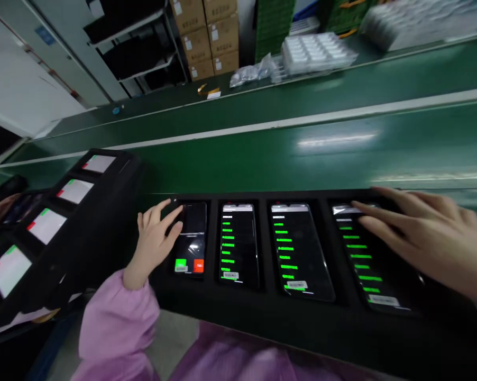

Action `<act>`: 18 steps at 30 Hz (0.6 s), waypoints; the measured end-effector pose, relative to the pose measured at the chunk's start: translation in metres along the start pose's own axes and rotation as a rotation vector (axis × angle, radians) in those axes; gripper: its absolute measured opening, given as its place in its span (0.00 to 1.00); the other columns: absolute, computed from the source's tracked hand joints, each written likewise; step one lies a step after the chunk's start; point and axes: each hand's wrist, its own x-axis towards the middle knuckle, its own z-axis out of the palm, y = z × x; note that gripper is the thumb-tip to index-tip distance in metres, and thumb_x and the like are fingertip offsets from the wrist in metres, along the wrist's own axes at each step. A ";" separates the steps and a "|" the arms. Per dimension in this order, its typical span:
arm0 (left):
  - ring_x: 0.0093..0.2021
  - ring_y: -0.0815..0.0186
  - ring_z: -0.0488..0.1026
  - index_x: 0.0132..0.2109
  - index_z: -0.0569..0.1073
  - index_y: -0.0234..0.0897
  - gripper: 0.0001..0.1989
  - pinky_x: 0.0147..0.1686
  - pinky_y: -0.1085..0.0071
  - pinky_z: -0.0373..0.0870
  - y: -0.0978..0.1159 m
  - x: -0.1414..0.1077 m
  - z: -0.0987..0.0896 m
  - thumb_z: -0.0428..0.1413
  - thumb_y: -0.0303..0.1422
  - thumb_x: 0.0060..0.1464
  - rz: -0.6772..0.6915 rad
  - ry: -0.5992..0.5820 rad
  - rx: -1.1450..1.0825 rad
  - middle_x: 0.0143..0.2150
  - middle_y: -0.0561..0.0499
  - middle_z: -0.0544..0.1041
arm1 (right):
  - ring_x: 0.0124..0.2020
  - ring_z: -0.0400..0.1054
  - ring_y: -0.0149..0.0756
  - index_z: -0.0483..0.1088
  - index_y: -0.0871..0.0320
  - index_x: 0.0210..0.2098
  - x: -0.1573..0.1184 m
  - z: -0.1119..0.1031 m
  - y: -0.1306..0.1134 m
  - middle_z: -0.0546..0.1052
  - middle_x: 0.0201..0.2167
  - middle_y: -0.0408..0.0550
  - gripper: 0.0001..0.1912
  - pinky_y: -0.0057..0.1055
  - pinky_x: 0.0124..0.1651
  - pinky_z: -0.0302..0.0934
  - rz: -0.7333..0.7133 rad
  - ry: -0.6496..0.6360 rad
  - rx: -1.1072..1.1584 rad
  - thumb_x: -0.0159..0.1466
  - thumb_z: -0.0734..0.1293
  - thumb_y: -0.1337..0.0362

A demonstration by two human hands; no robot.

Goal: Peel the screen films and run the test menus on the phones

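Several smartphones lie face up in the slots of a black tray (238, 312) in front of me. My left hand (155, 235), fingers spread, rests at the upper left edge of the leftmost phone (193, 227), whose screen has a green and a red button. Two middle phones, one left (240, 248) and one right (302, 254), show green text lines on black. Over the upper part of the rightmost phone (365, 259) my right hand (416, 227) reaches with fingers stretched out, covering some of its screen. Neither hand grips a phone.
To the left stands a second black tray (99, 211) of phones with white screens. Another person's hand (0, 211) is at the far left. Behind the trays runs a green conveyor belt (238, 159). Clear plastic trays (315, 50) and stacked cardboard boxes (207, 37) are farther back.
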 end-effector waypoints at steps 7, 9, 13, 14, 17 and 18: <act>0.70 0.43 0.64 0.48 0.85 0.56 0.19 0.70 0.20 0.39 0.035 0.039 0.006 0.50 0.50 0.71 0.314 -0.095 -0.014 0.63 0.48 0.79 | 0.56 0.71 0.55 0.83 0.48 0.49 0.025 -0.024 -0.075 0.76 0.61 0.54 0.26 0.52 0.49 0.67 -0.371 0.041 -0.090 0.80 0.54 0.50; 0.71 0.43 0.63 0.59 0.80 0.57 0.20 0.70 0.20 0.40 0.058 0.049 0.017 0.50 0.51 0.71 0.392 -0.145 -0.015 0.69 0.46 0.74 | 0.61 0.68 0.58 0.78 0.52 0.60 0.042 -0.018 -0.101 0.71 0.68 0.57 0.22 0.55 0.55 0.67 -0.357 -0.034 -0.029 0.79 0.59 0.50; 0.74 0.40 0.60 0.59 0.80 0.58 0.19 0.69 0.16 0.39 0.071 0.045 0.029 0.51 0.51 0.71 0.448 -0.215 0.012 0.73 0.48 0.69 | 0.64 0.66 0.55 0.82 0.51 0.52 0.048 -0.013 -0.113 0.71 0.69 0.53 0.19 0.53 0.59 0.66 -0.356 -0.089 0.024 0.77 0.63 0.49; 0.74 0.41 0.61 0.57 0.81 0.61 0.17 0.70 0.18 0.41 0.062 0.037 0.027 0.51 0.50 0.71 0.462 -0.227 0.005 0.72 0.51 0.71 | 0.64 0.67 0.53 0.83 0.49 0.48 0.041 -0.017 -0.107 0.72 0.67 0.50 0.18 0.51 0.59 0.66 -0.356 -0.085 0.042 0.77 0.63 0.49; 0.68 0.46 0.69 0.62 0.78 0.61 0.19 0.69 0.33 0.62 0.017 0.009 0.016 0.51 0.51 0.69 0.344 -0.133 -0.039 0.68 0.52 0.75 | 0.61 0.69 0.50 0.83 0.48 0.43 0.013 -0.032 -0.080 0.75 0.63 0.48 0.18 0.48 0.57 0.64 -0.265 0.018 0.029 0.79 0.61 0.53; 0.66 0.45 0.71 0.62 0.77 0.58 0.23 0.64 0.38 0.70 0.001 0.002 0.014 0.52 0.54 0.68 0.235 -0.077 -0.028 0.66 0.50 0.77 | 0.60 0.70 0.51 0.82 0.49 0.45 0.006 -0.035 -0.071 0.76 0.62 0.50 0.18 0.49 0.56 0.64 -0.221 0.066 -0.007 0.79 0.60 0.54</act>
